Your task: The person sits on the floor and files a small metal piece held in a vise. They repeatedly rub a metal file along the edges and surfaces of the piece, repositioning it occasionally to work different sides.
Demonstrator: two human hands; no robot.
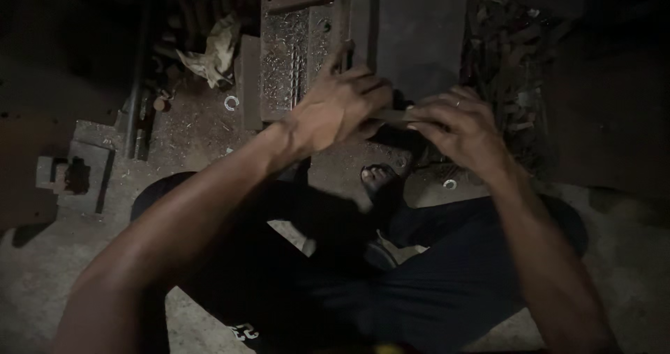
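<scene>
Your left hand [340, 107] and right hand [457, 122] are both closed on a thin dark metal bar [392, 116] held level between them, just in front of a flat metal slab [419, 33]. A crumpled rag [213, 54] lies left, scrap [506, 54] crowds the right, and small rings [231, 102] dot the gritty floor [42, 270].

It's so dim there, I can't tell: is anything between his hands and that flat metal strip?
Nothing visible. The left hand and right hand both already grip the flat metal strip, with fingers wrapped on it, over the dark metal plate.
</scene>
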